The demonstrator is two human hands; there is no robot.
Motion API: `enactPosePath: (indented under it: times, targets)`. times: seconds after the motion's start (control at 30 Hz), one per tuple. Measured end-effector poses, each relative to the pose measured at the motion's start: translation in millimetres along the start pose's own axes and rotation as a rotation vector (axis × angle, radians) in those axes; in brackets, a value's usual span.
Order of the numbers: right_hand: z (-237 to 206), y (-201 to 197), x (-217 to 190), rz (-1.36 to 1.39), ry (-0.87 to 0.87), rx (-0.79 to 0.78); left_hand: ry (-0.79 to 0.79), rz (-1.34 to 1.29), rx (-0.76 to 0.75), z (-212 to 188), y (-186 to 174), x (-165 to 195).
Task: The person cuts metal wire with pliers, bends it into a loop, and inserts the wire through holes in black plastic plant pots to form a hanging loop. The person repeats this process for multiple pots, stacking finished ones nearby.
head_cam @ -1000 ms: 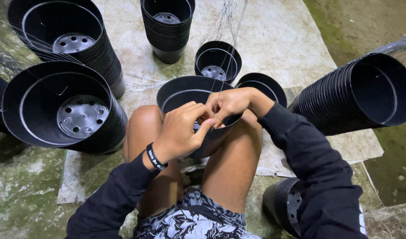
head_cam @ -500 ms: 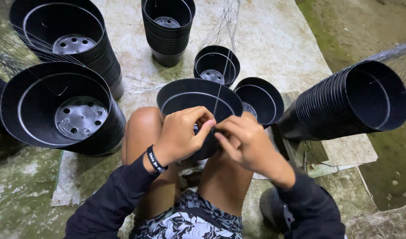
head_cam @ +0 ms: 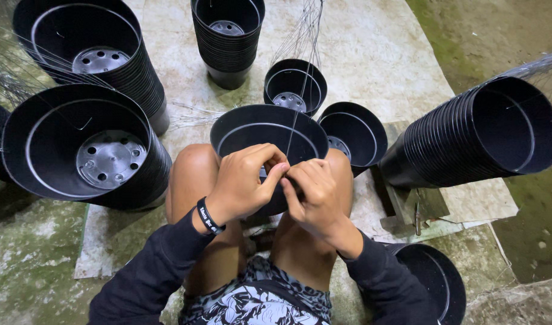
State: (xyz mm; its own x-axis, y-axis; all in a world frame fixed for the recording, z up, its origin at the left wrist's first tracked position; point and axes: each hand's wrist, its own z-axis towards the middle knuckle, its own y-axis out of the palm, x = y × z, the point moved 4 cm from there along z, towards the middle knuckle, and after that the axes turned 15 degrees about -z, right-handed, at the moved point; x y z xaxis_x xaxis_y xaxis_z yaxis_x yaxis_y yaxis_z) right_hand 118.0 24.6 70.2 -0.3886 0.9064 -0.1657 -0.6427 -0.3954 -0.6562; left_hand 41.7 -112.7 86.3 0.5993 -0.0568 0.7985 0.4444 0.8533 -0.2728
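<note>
Left hand (head_cam: 243, 183) curled, fingertips pinching a thin wire (head_cam: 295, 114) at the near rim of a black plastic pot (head_cam: 240, 129); black wristband (head_cam: 209, 216) on that wrist. Right hand (head_cam: 315, 192) curled too, fingers pressed together against the left hand's fingertips, pinching at the same spot on the rim; exact grip point hidden by fingers. Both hands touching each other. The pot sits between the person's bare knees, open mouth up, tilted toward the camera. The wire runs up from the hands, across the pot mouth, to a bundle of thin wires (head_cam: 309, 24) at the top of the view. Just behind the pot: two smaller black pots, one upright (head_cam: 295, 81) and one (head_cam: 354, 129) beside it to the right, touching or nearly touching the held pot. Farther back, an upright stack of pots (head_cam: 228, 45). Left side: two nested stacks lying tilted, a near one (head_cam: 47, 150) and a far one (head_cam: 131, 60), drain holes visible. Right side: a long nested stack on its side (head_cam: 456, 138), mouth pointing right. Another black pot (head_cam: 435, 283) by the right elbow. All on a concrete floor (head_cam: 372, 54), mossy at the edges. Dark long sleeves, patterned shorts.
</note>
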Motion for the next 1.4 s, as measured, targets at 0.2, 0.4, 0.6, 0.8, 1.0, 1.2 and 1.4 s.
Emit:
enactPosePath:
  times: [0.2, 0.4, 0.6, 0.8, 1.0, 1.2, 1.4]
  targets:
    - [-2.9, 5.7, 7.0, 0.098, 0.061, -0.056, 0.018, 0.017, -0.021, 0.4, 1.0, 0.5]
    - [-0.9, 5.6, 8.3, 0.136, 0.061, -0.091, -0.005, 0.007, -0.029, -0.5, 0.6, -1.8]
    - [7.5, -1.0, 29.3, 0.036, 0.096, -0.083, 0.187, -0.026, 0.016, 0.3, -31.1, -10.1]
    - [-6.0, -6.6, 83.7, 0.709, 0.422, -0.156, 0.095, -0.041, -0.024, -11.7, -74.7, -51.3]
    - [-32.6, -18.5, 89.3, 1.025, 0.267, 0.011, 0.231, -0.28, -0.119, -46.1, -68.6, -66.0]
    - [-0.4, -46.8, 102.5, 0.678, 0.299, -0.02, 0.204, -0.452, -0.045, -48.3, -58.0, -55.7]
    - [14.6, -76.3, 46.2, 0.065, -0.099, -0.267, 0.375, 0.223, -0.095, -41.8, 3.2, -29.1]
